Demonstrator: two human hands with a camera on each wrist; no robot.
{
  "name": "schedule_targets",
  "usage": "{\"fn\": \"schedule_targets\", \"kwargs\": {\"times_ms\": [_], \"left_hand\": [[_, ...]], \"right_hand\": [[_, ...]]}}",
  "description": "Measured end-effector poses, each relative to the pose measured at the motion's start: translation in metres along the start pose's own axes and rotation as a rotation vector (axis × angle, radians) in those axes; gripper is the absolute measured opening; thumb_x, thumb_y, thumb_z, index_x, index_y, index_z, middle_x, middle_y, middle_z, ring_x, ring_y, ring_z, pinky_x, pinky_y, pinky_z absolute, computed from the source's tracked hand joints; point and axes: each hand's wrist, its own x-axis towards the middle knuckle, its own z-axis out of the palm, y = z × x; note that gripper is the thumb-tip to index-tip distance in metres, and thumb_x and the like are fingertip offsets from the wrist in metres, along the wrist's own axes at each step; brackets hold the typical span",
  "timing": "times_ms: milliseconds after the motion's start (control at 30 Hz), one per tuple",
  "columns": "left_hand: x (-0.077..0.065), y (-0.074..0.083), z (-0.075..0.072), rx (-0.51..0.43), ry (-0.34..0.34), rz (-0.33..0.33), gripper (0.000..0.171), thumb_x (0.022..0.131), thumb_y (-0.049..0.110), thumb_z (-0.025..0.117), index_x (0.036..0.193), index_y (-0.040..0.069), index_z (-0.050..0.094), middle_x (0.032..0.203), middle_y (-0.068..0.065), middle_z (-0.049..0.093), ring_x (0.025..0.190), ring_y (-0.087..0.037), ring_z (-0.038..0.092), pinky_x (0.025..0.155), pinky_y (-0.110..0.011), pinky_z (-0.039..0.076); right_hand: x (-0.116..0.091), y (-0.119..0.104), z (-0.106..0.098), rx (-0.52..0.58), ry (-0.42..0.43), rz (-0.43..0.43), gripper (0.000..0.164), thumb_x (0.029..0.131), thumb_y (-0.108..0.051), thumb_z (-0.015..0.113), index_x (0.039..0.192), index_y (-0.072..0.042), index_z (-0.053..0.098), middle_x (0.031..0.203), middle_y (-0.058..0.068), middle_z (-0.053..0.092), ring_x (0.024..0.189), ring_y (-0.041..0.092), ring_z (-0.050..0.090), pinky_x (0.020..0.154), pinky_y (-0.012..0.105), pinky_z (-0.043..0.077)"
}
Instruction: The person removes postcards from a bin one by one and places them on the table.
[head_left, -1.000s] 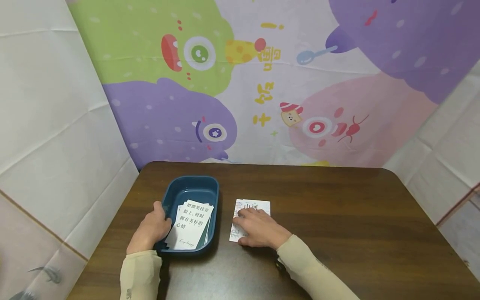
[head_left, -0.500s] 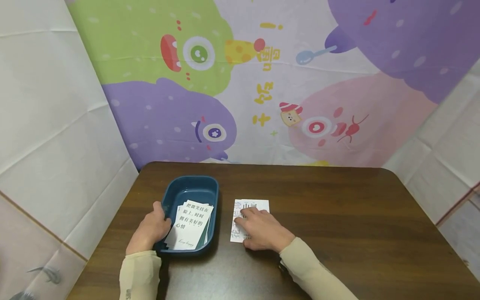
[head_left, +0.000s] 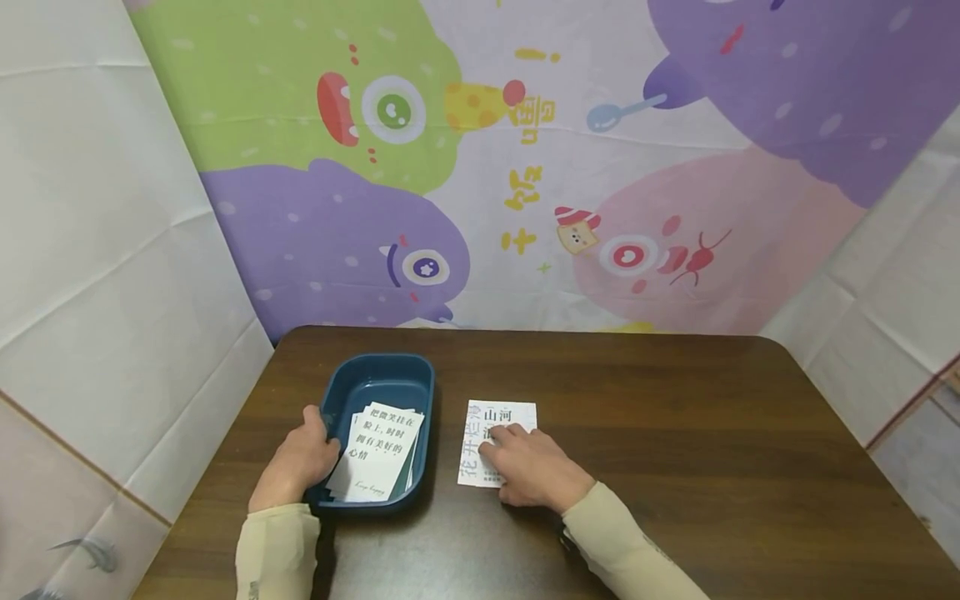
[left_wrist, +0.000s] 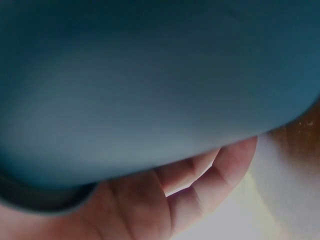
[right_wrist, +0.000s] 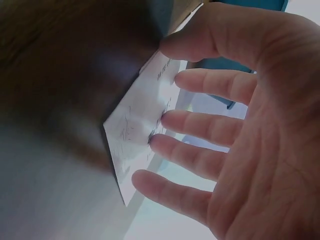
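A blue rectangular tray (head_left: 375, 367) stands at the left of the table, with several printed cards (head_left: 378, 458) lying in it. My left hand (head_left: 298, 454) grips its left wall. In the left wrist view the tray's smooth side (left_wrist: 150, 110) fills most of the picture, and fingers (left_wrist: 210, 185) curl below its edge. To the right of the tray a white card (head_left: 468, 467) with Chinese characters lies on the table. My right hand (head_left: 536, 467) rests on that card. The right wrist view shows its fingers (right_wrist: 200, 127) spread and nearly straight, fingertips at the card.
The brown wooden table (head_left: 675, 450) extends to the right of both hands. A cartoon-printed cloth (head_left: 525, 292) hangs behind its far edge, and pale sheets (head_left: 112, 250) stand at both sides.
My right hand has slid slightly to the right over the card, so more of its printing shows. My left hand keeps its grip on the tray.
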Motion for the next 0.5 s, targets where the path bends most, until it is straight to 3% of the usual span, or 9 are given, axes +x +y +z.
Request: {"fn": "schedule_targets", "kwargs": {"times_ms": [200, 500], "left_hand": [[0.001, -0.0009, -0.0001, -0.001, -0.008, -0.001, 0.06, 0.097, 0.012, 0.044, 0.137, -0.016, 0.009, 0.133, -0.051, 0.038, 0.113, -0.057, 0.051, 0.09, -0.068, 0.045], [0.0007, -0.0009, -0.0005, 0.001, -0.006, 0.005, 0.059, 0.097, 0.012, 0.044, 0.136, -0.016, 0.01, 0.132, -0.051, 0.039, 0.111, -0.056, 0.053, 0.089, -0.067, 0.045]], "right_hand": [[-0.0017, 0.0008, 0.0, -0.003, 0.014, -0.002, 0.039, 0.071, -0.025, 0.078, 0.107, -0.015, 0.064, 0.105, 0.006, 0.061, 0.09, 0.023, 0.057, 0.063, 0.04, 0.051], [-0.0051, 0.0019, -0.0059, -0.016, 0.056, 0.026, 0.044, 0.074, -0.029, 0.074, 0.115, -0.015, 0.064, 0.118, 0.008, 0.061, 0.107, 0.027, 0.057, 0.074, 0.045, 0.053]]}}
